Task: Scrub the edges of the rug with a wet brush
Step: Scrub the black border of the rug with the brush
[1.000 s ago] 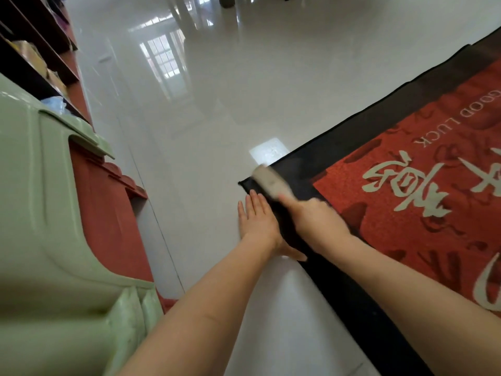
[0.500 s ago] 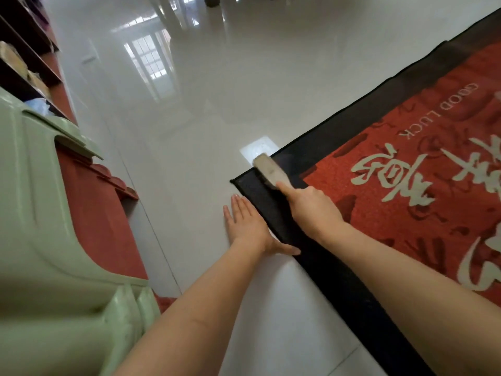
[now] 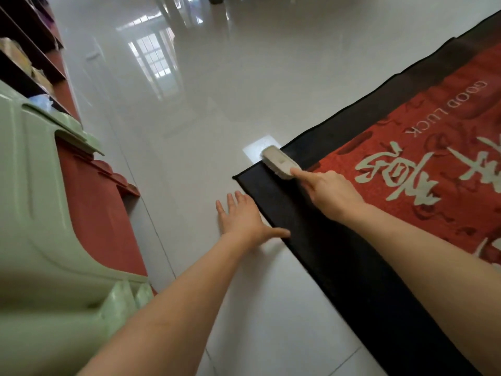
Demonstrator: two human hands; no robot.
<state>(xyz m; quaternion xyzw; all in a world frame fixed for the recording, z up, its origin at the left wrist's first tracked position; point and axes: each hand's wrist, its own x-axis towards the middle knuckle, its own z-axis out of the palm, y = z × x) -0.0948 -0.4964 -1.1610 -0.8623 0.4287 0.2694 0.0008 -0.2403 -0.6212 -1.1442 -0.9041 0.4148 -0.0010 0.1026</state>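
With your right hand [image 3: 332,195] gripping the brush [image 3: 280,162] at the rug [image 3: 311,234] corner and your left hand [image 3: 244,217] flat and open on the glossy floor [image 3: 217,118], a hard stroke could slide the border or run wet bristles onto the tile.

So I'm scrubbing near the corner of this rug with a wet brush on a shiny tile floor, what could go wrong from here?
1. The brush sits at the black border's outer edge, so a stroke may run off onto the floor and spread water.
2. Your left hand lies flat on glossy tile; if that gets wet, it could slip.
3. Your right hand pushes toward the corner, which might lift or fold.
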